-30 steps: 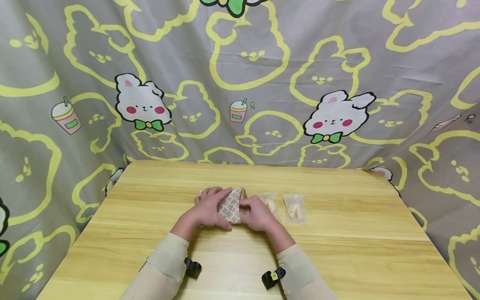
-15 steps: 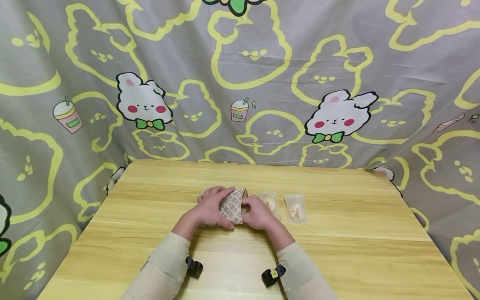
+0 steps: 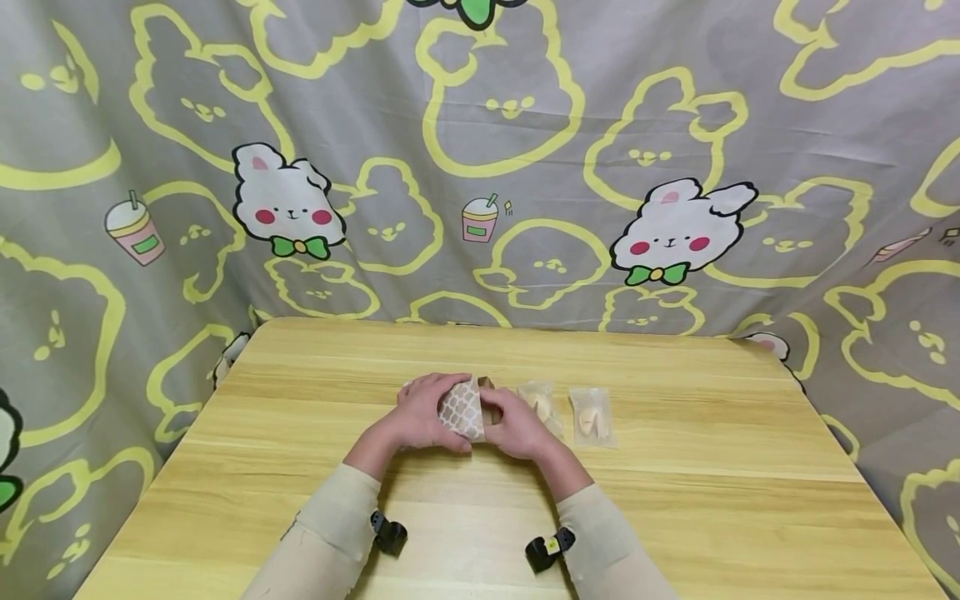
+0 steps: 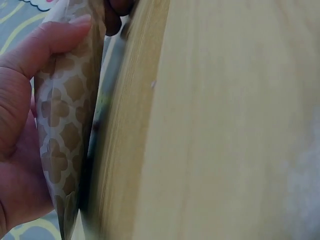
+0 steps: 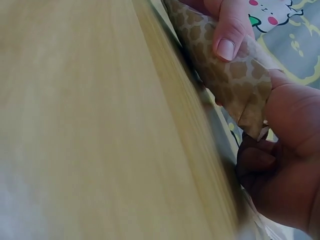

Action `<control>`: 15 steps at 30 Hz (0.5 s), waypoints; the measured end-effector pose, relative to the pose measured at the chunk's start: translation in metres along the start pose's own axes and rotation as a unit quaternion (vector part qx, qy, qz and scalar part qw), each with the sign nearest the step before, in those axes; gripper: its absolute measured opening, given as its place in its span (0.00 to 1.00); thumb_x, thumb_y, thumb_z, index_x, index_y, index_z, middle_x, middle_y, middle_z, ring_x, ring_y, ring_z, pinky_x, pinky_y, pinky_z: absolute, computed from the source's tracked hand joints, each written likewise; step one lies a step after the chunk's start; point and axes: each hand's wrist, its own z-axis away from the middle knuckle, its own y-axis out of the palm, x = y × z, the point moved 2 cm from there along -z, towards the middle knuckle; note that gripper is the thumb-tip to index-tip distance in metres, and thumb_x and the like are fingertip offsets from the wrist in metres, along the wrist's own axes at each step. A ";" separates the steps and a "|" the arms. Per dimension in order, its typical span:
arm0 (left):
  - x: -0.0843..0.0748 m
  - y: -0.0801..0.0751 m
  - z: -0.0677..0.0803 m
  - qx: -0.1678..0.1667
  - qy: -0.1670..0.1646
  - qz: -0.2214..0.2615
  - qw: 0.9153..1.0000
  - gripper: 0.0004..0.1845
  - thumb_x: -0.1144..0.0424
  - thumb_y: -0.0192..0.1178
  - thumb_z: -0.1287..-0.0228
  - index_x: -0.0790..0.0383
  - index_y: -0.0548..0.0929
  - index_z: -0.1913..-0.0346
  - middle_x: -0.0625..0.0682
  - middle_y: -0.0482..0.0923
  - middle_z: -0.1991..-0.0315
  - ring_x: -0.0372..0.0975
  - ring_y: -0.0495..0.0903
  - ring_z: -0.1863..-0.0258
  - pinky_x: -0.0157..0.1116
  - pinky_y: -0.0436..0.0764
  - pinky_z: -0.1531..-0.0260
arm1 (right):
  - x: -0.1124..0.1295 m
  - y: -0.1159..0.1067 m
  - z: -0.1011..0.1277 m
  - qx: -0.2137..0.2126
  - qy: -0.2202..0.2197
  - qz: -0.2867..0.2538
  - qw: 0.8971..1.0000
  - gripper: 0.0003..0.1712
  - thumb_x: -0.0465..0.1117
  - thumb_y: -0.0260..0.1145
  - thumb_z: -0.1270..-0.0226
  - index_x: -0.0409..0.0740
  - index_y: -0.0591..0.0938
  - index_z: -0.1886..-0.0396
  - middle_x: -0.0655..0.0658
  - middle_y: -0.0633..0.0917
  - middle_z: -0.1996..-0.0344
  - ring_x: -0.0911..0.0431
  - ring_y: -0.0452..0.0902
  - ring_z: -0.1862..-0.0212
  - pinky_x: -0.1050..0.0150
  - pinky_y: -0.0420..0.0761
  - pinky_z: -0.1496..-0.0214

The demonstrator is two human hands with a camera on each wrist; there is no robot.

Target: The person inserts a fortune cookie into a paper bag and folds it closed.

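A brown paper bag (image 3: 461,410) with a white lattice pattern lies on its side, mouth to the right. My left hand (image 3: 431,414) grips its body from the left; in the left wrist view the thumb presses on the patterned paper (image 4: 67,125). At the mouth, my right hand (image 3: 517,425) holds the rim with curled fingers, its fingertips partly hidden. The right wrist view shows the bag's creased edge (image 5: 255,117) against that hand. Just right of it lies a clear packet (image 3: 543,405) with a pale folded cookie, partly covered by the hand.
A second clear packet (image 3: 592,418) with a similar pale folded cookie lies farther right. Both are on a light wooden table (image 3: 712,467). A grey curtain (image 3: 525,275) with cartoon rabbits hangs behind the table and at its sides.
The bag's mouth has turned slightly, showing more brown inner paper above the right hand. The fingers of both hands have shifted a little; the packets stay in place.
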 end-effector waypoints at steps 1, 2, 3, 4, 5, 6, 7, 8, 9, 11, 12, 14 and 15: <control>0.000 0.000 0.000 -0.005 0.003 0.005 1.000 0.58 0.44 0.83 0.72 0.44 0.70 0.28 0.48 0.71 0.38 0.48 0.66 0.38 0.56 0.55 0.40 | -0.001 0.000 0.000 -0.004 0.006 0.000 1.000 0.31 0.30 0.73 0.45 0.43 0.81 0.38 0.45 0.83 0.53 0.50 0.77 0.52 0.53 0.75 0.47; 0.000 0.000 0.000 -0.009 0.004 0.006 1.000 0.57 0.44 0.83 0.71 0.44 0.70 0.29 0.47 0.72 0.39 0.47 0.67 0.40 0.56 0.56 0.40 | -0.001 -0.001 0.001 -0.009 0.015 -0.001 1.000 0.32 0.29 0.72 0.45 0.43 0.80 0.37 0.43 0.83 0.50 0.49 0.77 0.50 0.52 0.75 0.45; 0.001 0.001 0.000 -0.013 0.005 0.007 1.000 0.56 0.45 0.83 0.71 0.44 0.71 0.29 0.46 0.73 0.41 0.46 0.68 0.42 0.55 0.57 0.40 | -0.001 -0.001 0.002 -0.016 0.026 0.003 1.000 0.33 0.30 0.71 0.45 0.42 0.80 0.36 0.42 0.82 0.47 0.48 0.77 0.48 0.52 0.74 0.44; 0.001 0.001 -0.001 -0.016 0.006 0.008 1.000 0.56 0.45 0.83 0.71 0.45 0.72 0.30 0.45 0.74 0.42 0.45 0.69 0.43 0.55 0.57 0.41 | -0.001 -0.002 0.002 -0.024 0.035 0.003 0.999 0.32 0.30 0.71 0.45 0.42 0.80 0.37 0.41 0.82 0.45 0.48 0.76 0.46 0.51 0.74 0.44; 0.001 0.001 0.000 -0.019 0.007 0.008 1.000 0.55 0.45 0.83 0.71 0.46 0.72 0.30 0.45 0.74 0.43 0.45 0.69 0.44 0.54 0.58 0.41 | -0.001 -0.003 0.003 -0.034 0.043 0.006 0.998 0.31 0.30 0.71 0.45 0.42 0.80 0.38 0.42 0.82 0.44 0.49 0.76 0.46 0.52 0.74 0.45; 0.002 0.001 0.000 -0.021 0.008 0.007 1.000 0.55 0.45 0.83 0.71 0.46 0.72 0.30 0.44 0.75 0.44 0.44 0.70 0.45 0.54 0.58 0.41 | -0.001 -0.005 0.004 -0.044 0.056 0.003 0.997 0.29 0.31 0.71 0.44 0.43 0.81 0.39 0.43 0.82 0.45 0.50 0.77 0.48 0.54 0.75 0.47; 0.002 0.001 0.000 -0.022 0.007 0.007 1.000 0.54 0.45 0.83 0.70 0.46 0.72 0.31 0.44 0.75 0.45 0.44 0.70 0.46 0.53 0.59 0.42 | 0.000 -0.006 0.004 -0.055 0.069 -0.001 0.996 0.28 0.32 0.72 0.44 0.44 0.82 0.41 0.44 0.84 0.51 0.52 0.77 0.53 0.57 0.76 0.52; 0.002 0.001 0.000 -0.023 0.007 0.005 1.000 0.54 0.45 0.83 0.70 0.46 0.72 0.31 0.44 0.75 0.45 0.43 0.70 0.47 0.52 0.59 0.42 | 0.000 -0.007 0.005 -0.066 0.082 -0.006 0.994 0.25 0.33 0.72 0.43 0.45 0.83 0.43 0.46 0.84 0.57 0.53 0.76 0.59 0.59 0.75 0.58; 0.002 0.000 0.000 -0.026 0.008 0.008 1.000 0.54 0.45 0.83 0.70 0.46 0.72 0.31 0.44 0.75 0.45 0.43 0.70 0.47 0.53 0.60 0.42 | 0.000 -0.009 0.005 -0.076 0.094 -0.012 0.993 0.22 0.35 0.73 0.41 0.46 0.84 0.46 0.47 0.82 0.64 0.55 0.74 0.65 0.61 0.73 0.63; 0.001 0.000 0.000 -0.028 0.007 0.013 0.999 0.53 0.46 0.83 0.69 0.46 0.73 0.31 0.45 0.75 0.45 0.44 0.71 0.48 0.53 0.60 0.43 | 0.000 -0.011 0.006 -0.090 0.117 -0.026 0.989 0.17 0.38 0.74 0.39 0.47 0.86 0.49 0.50 0.74 0.76 0.58 0.66 0.74 0.64 0.67 0.72; 0.001 0.000 0.000 -0.029 0.005 0.015 0.999 0.53 0.46 0.83 0.69 0.45 0.73 0.31 0.45 0.75 0.44 0.43 0.70 0.47 0.53 0.60 0.43 | 0.000 -0.012 0.006 -0.093 0.128 -0.031 0.987 0.16 0.39 0.74 0.38 0.48 0.86 0.50 0.51 0.69 0.80 0.58 0.62 0.77 0.65 0.64 0.75; 0.001 0.000 0.000 -0.029 0.003 0.018 0.999 0.52 0.46 0.83 0.69 0.44 0.73 0.32 0.45 0.75 0.42 0.43 0.70 0.47 0.53 0.59 0.42 | -0.001 -0.013 0.007 -0.095 0.140 -0.030 0.985 0.14 0.41 0.74 0.37 0.48 0.87 0.52 0.52 0.64 0.83 0.59 0.58 0.80 0.65 0.60 0.77; 0.001 0.000 0.000 -0.029 0.002 0.019 0.999 0.52 0.47 0.83 0.69 0.44 0.73 0.32 0.45 0.75 0.42 0.43 0.70 0.46 0.53 0.59 0.42 | -0.001 -0.014 0.007 -0.094 0.143 -0.027 0.985 0.14 0.42 0.74 0.37 0.47 0.87 0.52 0.52 0.63 0.84 0.60 0.57 0.81 0.65 0.60 0.78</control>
